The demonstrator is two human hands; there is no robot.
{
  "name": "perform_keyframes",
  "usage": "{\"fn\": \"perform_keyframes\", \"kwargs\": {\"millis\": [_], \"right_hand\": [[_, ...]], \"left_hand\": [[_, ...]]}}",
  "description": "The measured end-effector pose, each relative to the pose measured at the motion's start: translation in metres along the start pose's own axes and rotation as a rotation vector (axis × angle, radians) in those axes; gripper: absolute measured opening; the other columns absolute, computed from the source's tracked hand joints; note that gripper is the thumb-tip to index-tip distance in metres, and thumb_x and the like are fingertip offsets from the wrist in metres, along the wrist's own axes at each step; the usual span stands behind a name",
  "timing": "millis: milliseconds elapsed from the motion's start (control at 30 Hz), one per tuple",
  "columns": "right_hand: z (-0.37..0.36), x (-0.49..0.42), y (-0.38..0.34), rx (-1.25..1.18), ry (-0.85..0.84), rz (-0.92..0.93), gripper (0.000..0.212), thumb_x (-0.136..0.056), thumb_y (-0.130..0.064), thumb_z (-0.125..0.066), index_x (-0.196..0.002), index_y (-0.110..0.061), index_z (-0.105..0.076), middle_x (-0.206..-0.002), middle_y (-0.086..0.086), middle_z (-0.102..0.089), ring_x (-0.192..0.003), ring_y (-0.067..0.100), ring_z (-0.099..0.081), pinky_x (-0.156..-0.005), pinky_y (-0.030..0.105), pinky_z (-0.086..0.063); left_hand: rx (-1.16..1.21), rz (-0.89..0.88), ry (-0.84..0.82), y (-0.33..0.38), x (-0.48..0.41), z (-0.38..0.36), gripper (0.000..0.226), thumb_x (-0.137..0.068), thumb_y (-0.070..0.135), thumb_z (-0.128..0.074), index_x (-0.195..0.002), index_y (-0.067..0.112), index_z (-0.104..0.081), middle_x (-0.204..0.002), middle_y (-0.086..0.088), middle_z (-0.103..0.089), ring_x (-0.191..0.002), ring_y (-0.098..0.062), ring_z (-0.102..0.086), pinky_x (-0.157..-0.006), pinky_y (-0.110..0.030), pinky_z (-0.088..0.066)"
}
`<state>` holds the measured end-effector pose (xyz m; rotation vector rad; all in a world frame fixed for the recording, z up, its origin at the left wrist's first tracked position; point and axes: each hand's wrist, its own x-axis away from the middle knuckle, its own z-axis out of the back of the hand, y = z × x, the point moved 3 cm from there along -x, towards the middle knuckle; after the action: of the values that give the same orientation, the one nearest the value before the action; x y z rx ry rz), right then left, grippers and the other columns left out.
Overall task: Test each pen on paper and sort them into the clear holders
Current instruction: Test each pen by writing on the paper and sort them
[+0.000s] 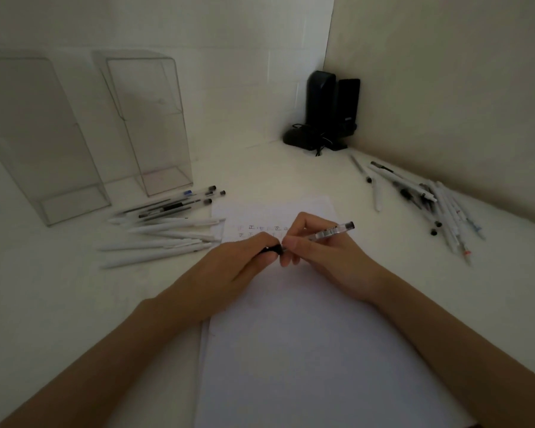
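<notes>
Gripping clear pen [331, 232] over the paper [306, 350] with right hand [318, 242], left hand [247, 257] pinching black cap [272, 249] at its tip. Uncapping or recapping, can't tell. Keep cap in line with barrel, barrel held steady.

A white desk [59, 304] is being enclosed by two walls that are meeting in a corner at the far right. The pale back wall [198, 26] is being crossed by faint seams; the side wall [445, 72] is being shown as beige. Two black speakers [331, 103] are being kept upright in that corner, a low black object [300, 137] just before them. Everything is being lit dimly.
</notes>
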<state>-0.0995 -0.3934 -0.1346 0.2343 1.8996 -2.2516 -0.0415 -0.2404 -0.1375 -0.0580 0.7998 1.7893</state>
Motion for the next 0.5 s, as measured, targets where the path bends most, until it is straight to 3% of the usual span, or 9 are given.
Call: {"fn": "perform_keyframes", "kwargs": {"millis": [167, 267, 367, 433, 500], "right_hand": [[0.000, 0.000, 0.000, -0.008, -0.007, 0.017, 0.008, -0.087, -0.012, -0.056, -0.079, -0.009, -0.057, -0.071, 0.003, -0.067, -0.070, 0.014, -0.061, -0.069, 0.024, -0.047], [0.011, -0.002, -0.005, -0.040, 0.027, 0.026, 0.009, -0.085, -0.009, -0.052, -0.083, -0.006, -0.061, -0.071, 0.005, -0.069, -0.068, 0.016, -0.063, -0.064, 0.023, -0.047], [0.043, 0.001, -0.014, -0.150, 0.235, 0.074, 0.022, -0.088, -0.012, -0.044, -0.093, -0.004, -0.064, -0.080, 0.013, -0.072, -0.072, 0.024, -0.066, -0.061, 0.024, -0.050], [0.062, 0.004, -0.014, -0.014, 0.433, 0.083, 0.021, -0.094, -0.015, -0.047, -0.096, -0.007, -0.065, -0.086, 0.011, -0.072, -0.077, 0.021, -0.066, -0.062, 0.026, -0.051], [0.068, 0.004, -0.008, 0.250, 0.598, 0.016, 0.012, -0.091, -0.020, -0.058, -0.087, -0.010, -0.063, -0.078, 0.004, -0.069, -0.067, 0.008, -0.060, -0.058, 0.021, -0.046]], "left_hand": [[-0.071, 0.059, 0.055, -0.006, 0.001, 0.003, 0.025, -0.088, 0.056, -0.029, -0.098, 0.040, -0.046, -0.054, 0.006, -0.044, -0.045, -0.007, -0.043, -0.045, -0.012, -0.031], [-0.045, 0.158, 0.044, -0.009, 0.001, 0.002, 0.035, -0.082, 0.067, -0.032, -0.095, 0.035, -0.036, -0.052, 0.004, -0.042, -0.047, -0.009, -0.042, -0.048, -0.016, -0.033], [-0.034, 0.246, 0.106, -0.015, 0.004, 0.005, 0.047, -0.076, 0.073, -0.035, -0.099, 0.033, -0.029, -0.059, 0.005, -0.043, -0.053, -0.006, -0.043, -0.053, -0.014, -0.037], [-0.136, 0.209, 0.120, -0.013, 0.004, 0.008, 0.044, -0.075, 0.075, -0.032, -0.103, 0.041, -0.029, -0.064, 0.008, -0.045, -0.060, -0.004, -0.047, -0.052, -0.012, -0.037], [-0.232, 0.125, 0.063, -0.003, 0.000, 0.006, 0.046, -0.077, 0.071, -0.026, -0.111, 0.042, -0.039, -0.067, 0.013, -0.043, -0.063, -0.001, -0.047, -0.050, -0.012, -0.032]]}}
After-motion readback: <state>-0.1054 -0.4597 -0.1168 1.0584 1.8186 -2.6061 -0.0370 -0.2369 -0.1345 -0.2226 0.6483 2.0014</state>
